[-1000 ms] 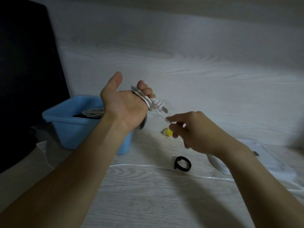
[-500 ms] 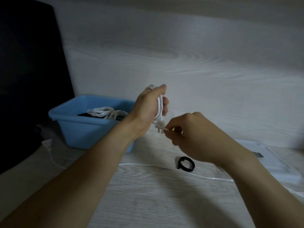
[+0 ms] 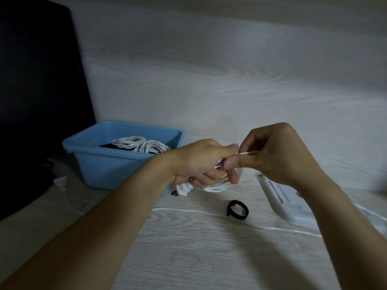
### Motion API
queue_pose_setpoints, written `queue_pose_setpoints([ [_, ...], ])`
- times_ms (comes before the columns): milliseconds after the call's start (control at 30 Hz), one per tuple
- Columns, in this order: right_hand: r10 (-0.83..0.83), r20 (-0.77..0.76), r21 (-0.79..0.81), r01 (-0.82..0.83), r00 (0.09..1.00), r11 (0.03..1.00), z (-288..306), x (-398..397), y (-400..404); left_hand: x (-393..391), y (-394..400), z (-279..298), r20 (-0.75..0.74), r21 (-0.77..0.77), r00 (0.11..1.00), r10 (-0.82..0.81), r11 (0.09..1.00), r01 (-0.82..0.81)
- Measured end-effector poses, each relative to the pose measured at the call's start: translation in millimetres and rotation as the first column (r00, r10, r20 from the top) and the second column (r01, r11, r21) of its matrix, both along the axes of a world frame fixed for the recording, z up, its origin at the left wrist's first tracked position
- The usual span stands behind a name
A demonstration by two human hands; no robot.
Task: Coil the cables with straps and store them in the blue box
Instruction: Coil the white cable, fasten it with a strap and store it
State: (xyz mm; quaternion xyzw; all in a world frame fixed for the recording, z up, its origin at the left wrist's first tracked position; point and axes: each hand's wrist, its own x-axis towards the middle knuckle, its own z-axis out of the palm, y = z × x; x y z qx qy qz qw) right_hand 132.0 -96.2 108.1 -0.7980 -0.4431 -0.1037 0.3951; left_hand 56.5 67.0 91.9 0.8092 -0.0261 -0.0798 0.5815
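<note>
Landmark: the blue rectangular plastic box (image 3: 109, 164), smooth-walled with a rolled rim, sitting on the pale wood-grain desk (image 3: 188, 248) against a matching grained back panel.

Inside the box: two or so bundles of thin white cable (image 3: 142, 144), looped in round coils, lying on something dark at the bottom; what that dark thing is cannot be told.

Just right of the box, above the desk: both hands meet. The left hand (image 3: 201, 162) is curled round a coiled white cable (image 3: 217, 187), its loops hanging below the fingers in a glossy, rounded bunch. A white moulded plug with dark metal prongs (image 3: 181, 190) sticks out under the left wrist, close to the box's near right corner. The right hand (image 3: 278, 155) is closed in a pinch on a strand of the same cable at the top of the coil, thumb touching the left hand's knuckles. Motion blur softens the strands between the fingers.

Right of the box and nearer the camera, on the desk: a black fabric strap closed into a small ring (image 3: 237, 210), standing on its edge, untouched by either hand.

Between the strap and the camera, a loose thin white cable (image 3: 188, 210) runs across the desk from the box's side toward the right edge.

Far right of the box: a flat white plastic device with rounded corners (image 3: 282, 197), partly hidden by the right forearm.

Left of the box: a large dark flat panel (image 3: 37, 101), matte, leaning upright.
</note>
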Motion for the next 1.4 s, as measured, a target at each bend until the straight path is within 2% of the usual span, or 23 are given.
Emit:
queue_pose_setpoints([
  [100,0.101,-0.065,0.057,-0.097,0.993,0.994,-2.8,2.8,0.1,-0.2,4.4,0.6,-0.009,-0.05,1.0,0.01,0.999,-0.011],
  [167,0.093,-0.05,0.09,-0.088,0.994,0.992,-2.5,6.5,-2.9,0.5,8.5,2.2,0.004,-0.107,0.998,0.058,0.993,-0.057],
  [267,0.022,-0.006,0.079,-0.022,1.0,0.997,-1.7,13.7,-7.1,-0.4,18.5,7.2,0.015,-0.326,0.993,0.116,0.939,-0.105],
  [400,0.008,0.002,0.022,-0.008,1.0,1.0,-7.0,18.4,-5.3,0.6,34.9,14.3,0.065,-0.659,0.965,0.255,0.737,-0.15],
  [533,0.013,0.072,-0.101,-0.006,0.997,0.995,-15.2,17.6,0.5,1.6,45.8,15.1,0.037,-0.842,0.882,0.47,0.49,-0.226],
  [567,0.019,0.075,-0.118,-0.01,0.997,0.993,-17.5,17.4,2.3,2.0,47.5,14.7,0.022,-0.852,0.859,0.512,0.459,-0.252],
  [667,0.043,0.066,-0.121,-0.034,0.997,0.992,-23.7,15.2,9.8,2.0,49.4,14.4,0.017,-0.82,0.785,0.619,0.458,-0.343],
  [733,0.057,0.045,-0.113,-0.051,0.997,0.992,-26.7,12.4,14.6,2.8,48.7,15.3,0.001,-0.825,0.745,0.667,0.421,-0.376],
  [800,0.077,0.052,-0.149,-0.069,0.996,0.986,-28.2,8.5,17.3,4.8,49.1,15.7,-0.043,-0.862,0.683,0.73,0.318,-0.394],
  [900,0.131,0.08,-0.247,-0.107,0.988,0.963,-30.2,1.5,19.6,8.3,59.0,14.8,-0.171,-0.918,0.593,0.787,0.091,-0.386],
  [967,0.17,0.066,-0.276,-0.146,0.983,0.95,-31.9,-2.9,21.9,7.7,68.0,15.6,-0.24,-0.942,0.576,0.782,-0.045,-0.333],
  [1033,0.198,0.068,-0.314,-0.168,0.978,0.934,-34.7,-7.5,26.6,5.3,72.1,17.0,-0.254,-0.957,0.57,0.781,-0.117,-0.266],
  [1167,0.236,0.086,-0.414,-0.181,0.968,0.892,-42.9,-18.4,35.0,7.1,61.8,21.0,-0.224,-0.968,0.536,0.814,-0.123,-0.217],
  [1267,0.251,0.064,-0.468,-0.193,0.966,0.862,-46.9,-24.8,37.0,17.0,53.1,22.9,-0.153,-0.969,0.485,0.861,-0.033,-0.247],
  [1333,0.255,0.036,-0.472,-0.209,0.966,0.857,-44.7,-26.7,35.8,22.2,49.3,20.9,-0.054,-0.938,0.449,0.892,0.108,-0.328],
  [1400,0.261,0.001,-0.451,-0.232,0.965,0.862,-38.7,-28.1,33.1,24.4,45.2,16.4,0.118,-0.809,0.414,0.902,0.33,-0.487],
])
